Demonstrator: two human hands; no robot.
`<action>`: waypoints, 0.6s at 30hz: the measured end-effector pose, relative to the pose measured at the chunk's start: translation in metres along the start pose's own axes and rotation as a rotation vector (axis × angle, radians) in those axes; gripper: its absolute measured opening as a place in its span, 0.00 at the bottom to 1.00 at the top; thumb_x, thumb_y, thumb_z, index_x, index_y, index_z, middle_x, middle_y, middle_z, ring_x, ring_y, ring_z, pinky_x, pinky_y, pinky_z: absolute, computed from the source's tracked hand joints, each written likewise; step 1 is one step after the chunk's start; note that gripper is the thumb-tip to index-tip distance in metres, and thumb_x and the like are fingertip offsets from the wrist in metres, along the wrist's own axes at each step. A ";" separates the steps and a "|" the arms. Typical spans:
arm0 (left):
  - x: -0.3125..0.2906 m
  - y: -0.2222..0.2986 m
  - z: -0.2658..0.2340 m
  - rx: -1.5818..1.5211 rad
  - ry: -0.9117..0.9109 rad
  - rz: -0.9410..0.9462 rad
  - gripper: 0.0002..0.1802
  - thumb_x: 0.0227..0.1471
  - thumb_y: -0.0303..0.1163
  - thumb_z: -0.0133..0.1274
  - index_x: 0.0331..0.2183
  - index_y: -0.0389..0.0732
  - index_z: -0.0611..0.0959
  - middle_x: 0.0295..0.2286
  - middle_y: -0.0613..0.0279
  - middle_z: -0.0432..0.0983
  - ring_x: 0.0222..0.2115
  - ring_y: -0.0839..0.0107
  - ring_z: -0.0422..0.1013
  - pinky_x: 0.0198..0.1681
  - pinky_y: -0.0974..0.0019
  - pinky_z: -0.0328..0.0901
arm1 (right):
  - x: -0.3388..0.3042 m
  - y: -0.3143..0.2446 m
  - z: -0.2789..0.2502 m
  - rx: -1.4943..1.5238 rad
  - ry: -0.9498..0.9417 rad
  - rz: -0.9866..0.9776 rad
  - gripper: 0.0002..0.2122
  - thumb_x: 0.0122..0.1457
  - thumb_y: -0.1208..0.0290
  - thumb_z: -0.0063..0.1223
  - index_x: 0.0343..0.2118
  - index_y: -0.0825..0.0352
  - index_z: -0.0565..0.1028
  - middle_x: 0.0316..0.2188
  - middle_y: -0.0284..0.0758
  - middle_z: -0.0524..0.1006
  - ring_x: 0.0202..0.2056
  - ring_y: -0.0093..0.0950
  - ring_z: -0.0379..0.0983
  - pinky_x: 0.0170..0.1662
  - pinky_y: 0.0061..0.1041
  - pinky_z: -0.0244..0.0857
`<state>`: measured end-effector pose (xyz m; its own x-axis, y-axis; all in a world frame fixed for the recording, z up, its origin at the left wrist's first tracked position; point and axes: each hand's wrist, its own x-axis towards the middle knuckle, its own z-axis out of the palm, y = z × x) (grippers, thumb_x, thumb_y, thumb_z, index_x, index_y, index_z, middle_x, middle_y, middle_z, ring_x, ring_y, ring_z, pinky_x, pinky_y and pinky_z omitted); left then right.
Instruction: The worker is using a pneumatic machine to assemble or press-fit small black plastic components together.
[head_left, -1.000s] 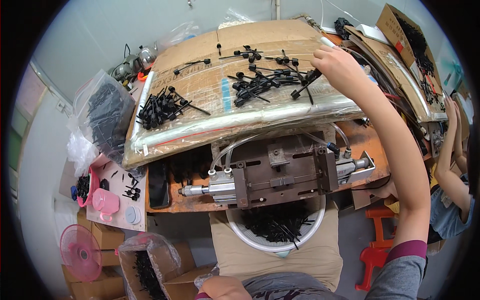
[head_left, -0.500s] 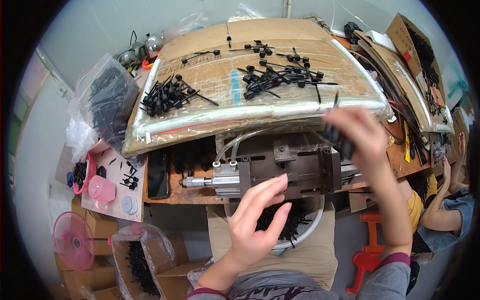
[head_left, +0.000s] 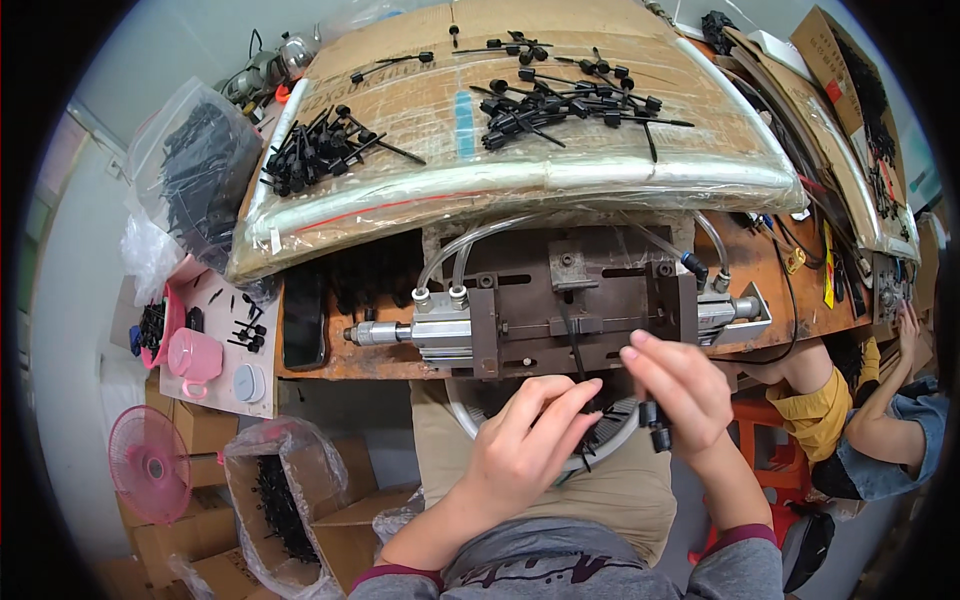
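Note:
My left hand (head_left: 525, 435) pinches the lower end of a thin black plastic stick (head_left: 574, 345), which slants up across the front of the metal clamping fixture (head_left: 620, 345). Just right of it, my right hand (head_left: 685, 395) is closed on several black knobbed sticks; their dark cylindrical heads (head_left: 655, 427) poke out below the fingers. The fixture has a silver air cylinder (head_left: 443, 345) on its left side and another on its right, with clear hoses attached. Under my hands, a white-rimmed basket (head_left: 461, 408) sits on my lap and holds black parts, partly hidden.
A film-wrapped cardboard sheet (head_left: 380, 205) slopes behind the fixture, bearing two heaps of knobbed sticks (head_left: 315, 150). A phone (head_left: 304, 330), pink mug (head_left: 195, 357) and pink fan (head_left: 150, 465) are at left. Another person (head_left: 890, 440) sits at right beside a red stool (head_left: 765, 450).
My right hand has come down and left from the cardboard's front edge, carrying black sticks, to beside my left hand. The left fingers have closed from spread onto a stick. The view shifted slightly.

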<state>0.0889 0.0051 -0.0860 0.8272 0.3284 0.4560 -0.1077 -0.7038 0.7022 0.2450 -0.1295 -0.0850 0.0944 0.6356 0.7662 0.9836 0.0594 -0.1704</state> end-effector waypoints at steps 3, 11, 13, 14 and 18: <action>-0.001 -0.013 0.009 0.142 -0.001 0.092 0.19 0.40 0.22 0.65 0.39 0.34 0.83 0.43 0.52 0.76 0.39 0.62 0.75 0.40 0.64 0.71 | -0.007 -0.003 -0.003 0.018 0.025 0.132 0.17 0.43 0.80 0.57 0.41 0.75 0.79 0.42 0.46 0.77 0.32 0.35 0.76 0.33 0.27 0.71; 0.010 -0.022 0.016 0.393 -0.112 0.186 0.14 0.45 0.27 0.61 0.38 0.35 0.83 0.49 0.52 0.75 0.36 0.63 0.77 0.45 0.60 0.71 | -0.018 -0.014 -0.002 -0.079 0.123 0.238 0.21 0.42 0.86 0.60 0.44 0.68 0.81 0.43 0.39 0.71 0.31 0.26 0.70 0.33 0.22 0.67; 0.014 -0.022 0.016 0.398 -0.116 0.182 0.14 0.45 0.27 0.61 0.37 0.35 0.83 0.49 0.52 0.76 0.35 0.64 0.78 0.45 0.61 0.71 | -0.018 -0.015 -0.003 -0.134 0.144 0.234 0.23 0.40 0.87 0.61 0.44 0.67 0.81 0.41 0.38 0.70 0.32 0.26 0.70 0.34 0.22 0.67; 0.016 -0.023 0.014 0.396 -0.116 0.183 0.13 0.45 0.27 0.61 0.37 0.35 0.83 0.49 0.53 0.76 0.34 0.64 0.78 0.44 0.62 0.72 | -0.019 -0.017 -0.005 -0.119 0.110 0.250 0.23 0.40 0.88 0.60 0.44 0.68 0.80 0.40 0.37 0.70 0.34 0.27 0.71 0.36 0.22 0.68; 0.015 -0.026 0.014 0.428 -0.116 0.192 0.13 0.44 0.27 0.62 0.36 0.35 0.83 0.49 0.54 0.76 0.31 0.65 0.78 0.39 0.66 0.72 | -0.022 -0.016 -0.010 -0.058 0.060 0.191 0.22 0.39 0.86 0.63 0.42 0.71 0.80 0.39 0.39 0.73 0.34 0.33 0.76 0.35 0.27 0.72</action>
<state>0.1115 0.0190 -0.1052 0.8733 0.1121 0.4740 -0.0475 -0.9489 0.3120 0.2287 -0.1521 -0.0930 0.2875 0.5838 0.7593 0.9539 -0.1034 -0.2816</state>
